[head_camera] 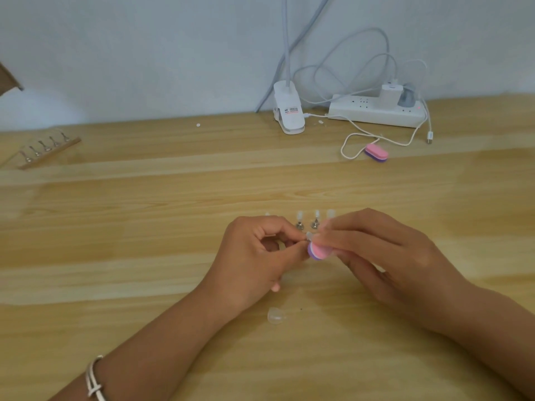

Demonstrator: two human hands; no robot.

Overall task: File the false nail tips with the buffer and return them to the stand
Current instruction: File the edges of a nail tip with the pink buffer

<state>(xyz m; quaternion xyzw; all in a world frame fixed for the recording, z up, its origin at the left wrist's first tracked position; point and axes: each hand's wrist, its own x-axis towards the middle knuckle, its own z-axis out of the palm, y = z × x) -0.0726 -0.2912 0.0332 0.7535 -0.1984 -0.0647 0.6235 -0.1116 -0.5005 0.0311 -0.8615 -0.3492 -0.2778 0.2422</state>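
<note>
Left hand (254,253): grip clamped, thumb and forefinger pinching one clear false nail tip (309,235) above the bench (144,212), near centre.

Right hand (385,256): grip clamped on the pink-and-purple buffer (318,250), fingers curled over it. Its rounded end pokes out to the left, right against the pinched tip.

Stand (299,225): just beyond my knuckles and partly hidden by both hands. Clear tips sit upright on its pegs (317,214).

One loose tip (276,315) lies flat on the bench, near side, between my forearms.

Far right: a second buffer (376,153) beside a looped white cable (351,146), with a power strip (373,111) and a white clip lamp (289,111) against the wall.

Far left: another wooden stand (43,149) with bare metal pegs.

Pale bracelet (94,380) on my left wrist.
</note>
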